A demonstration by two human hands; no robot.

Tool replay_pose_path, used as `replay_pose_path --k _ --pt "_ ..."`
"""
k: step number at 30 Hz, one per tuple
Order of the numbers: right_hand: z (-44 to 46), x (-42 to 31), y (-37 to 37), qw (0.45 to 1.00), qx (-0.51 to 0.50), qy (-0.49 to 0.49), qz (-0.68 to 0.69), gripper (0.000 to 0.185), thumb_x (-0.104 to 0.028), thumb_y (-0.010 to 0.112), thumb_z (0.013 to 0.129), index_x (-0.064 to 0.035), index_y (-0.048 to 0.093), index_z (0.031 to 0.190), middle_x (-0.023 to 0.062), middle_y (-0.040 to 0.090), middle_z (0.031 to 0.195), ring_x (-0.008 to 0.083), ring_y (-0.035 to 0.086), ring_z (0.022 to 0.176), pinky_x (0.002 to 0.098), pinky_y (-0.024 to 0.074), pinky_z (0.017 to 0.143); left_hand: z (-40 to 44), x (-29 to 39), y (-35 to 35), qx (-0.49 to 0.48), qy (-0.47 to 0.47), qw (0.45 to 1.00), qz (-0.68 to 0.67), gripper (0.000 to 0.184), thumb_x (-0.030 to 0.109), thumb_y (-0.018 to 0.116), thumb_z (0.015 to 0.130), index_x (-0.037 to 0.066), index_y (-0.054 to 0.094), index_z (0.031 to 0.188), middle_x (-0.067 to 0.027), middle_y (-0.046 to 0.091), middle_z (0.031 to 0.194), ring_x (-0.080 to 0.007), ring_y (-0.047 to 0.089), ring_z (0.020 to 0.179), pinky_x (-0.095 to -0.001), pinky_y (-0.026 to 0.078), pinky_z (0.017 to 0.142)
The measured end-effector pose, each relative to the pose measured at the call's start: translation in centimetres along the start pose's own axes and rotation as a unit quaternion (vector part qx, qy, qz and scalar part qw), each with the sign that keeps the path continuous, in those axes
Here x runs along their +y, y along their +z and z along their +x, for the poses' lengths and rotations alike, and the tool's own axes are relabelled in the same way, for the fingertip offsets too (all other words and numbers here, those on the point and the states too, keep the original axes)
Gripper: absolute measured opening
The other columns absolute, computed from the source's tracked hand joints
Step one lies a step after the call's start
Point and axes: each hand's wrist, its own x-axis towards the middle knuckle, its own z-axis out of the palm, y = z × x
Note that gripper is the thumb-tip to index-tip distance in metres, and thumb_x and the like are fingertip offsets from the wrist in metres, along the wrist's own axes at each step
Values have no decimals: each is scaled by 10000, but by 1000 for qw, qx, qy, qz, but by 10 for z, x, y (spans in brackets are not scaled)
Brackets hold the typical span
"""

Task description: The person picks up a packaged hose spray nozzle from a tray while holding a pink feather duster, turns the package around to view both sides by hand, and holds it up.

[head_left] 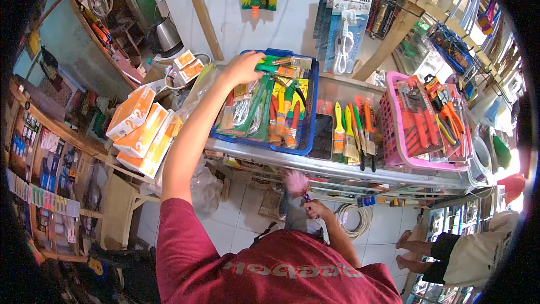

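Note:
My left hand (243, 68) reaches over the far left part of a blue basket (311, 129). Its fingers are closed around green-handled paintbrushes (271, 68), whose bristles point right. Below them in the basket lie more paintbrushes (281, 118) with red and yellow handles, and packaged goods with green edges. Low in front of the counter, my right hand (318, 210) grips the handle of a small duster (296, 182); its fluffy pink head points up and left.
Loose paintbrushes (350, 132) lie on the glass counter right of the basket. Further right stands a pink basket (389, 129) of packaged tools. Orange-and-white boxes (143, 129) are stacked at left. A coiled cable (363, 222) rests on the floor. Another person (478, 253) is at lower right.

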Motion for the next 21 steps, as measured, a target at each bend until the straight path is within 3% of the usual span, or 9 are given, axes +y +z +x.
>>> replay_pose_path --k 1,5,8,10,13,16,19,21 --pt "1 2 -2 999 -32 -6 25 283 -203 619 752 -109 405 593 -38 281 432 84 266 337 272 183 335 14 -17 14 43 56 997 -6 537 191 690 693 26 496 1166 -184 551 1120 -330 527 1053 -386 420 912" --pt "6 7 -1 998 60 -5 -12 287 -209 628 749 -111 409 590 -29 296 428 88 278 336 271 189 334 51 -30 38 -5 137 988 -71 511 140 667 646 65 534 1134 -193 593 1025 -343 554 988 -408 447 855" --pt "4 8 -2 998 58 -18 -13 282 -217 635 747 -114 429 585 -26 323 437 89 297 337 274 210 331 59 -32 53 -50 123 991 -26 479 125 642 669 86 541 1135 -188 598 1030 -340 557 989 -409 446 851" --pt "1 7 -4 998 61 -28 -15 268 -229 643 740 -122 460 577 -25 362 454 93 328 340 282 245 327 61 -34 58 -30 131 991 -12 464 110 621 682 99 542 1139 -177 605 1016 -338 561 976 -420 449 840" --pt "-5 2 5 995 101 -15 -15 283 -207 631 751 -109 416 594 -33 297 428 83 273 333 270 181 334 61 -35 59 -16 126 992 4 474 89 613 676 138 551 1143 -153 597 1030 -334 558 985 -431 456 823" --pt "-1 1 1 999 33 -2 23 291 -214 634 750 -116 408 595 -36 290 427 85 271 329 268 178 334 44 -7 46 -37 58 996 57 433 66 616 653 76 571 1083 -177 562 1059 -332 556 989 -430 462 802" --pt "-2 -2 1 998 53 -8 -14 300 -223 635 753 -121 404 593 -34 293 422 90 277 323 265 181 331 25 49 29 38 50 964 260 384 53 620 628 8 570 1007 -210 524 1075 -327 556 977 -425 468 782" --pt "1 -2 -1 999 49 10 -15 298 -222 633 758 -117 406 596 -32 296 420 92 276 320 266 182 329 25 63 42 77 133 967 205 286 99 622 636 -29 565 885 -220 560 963 -328 567 940 -426 471 771"
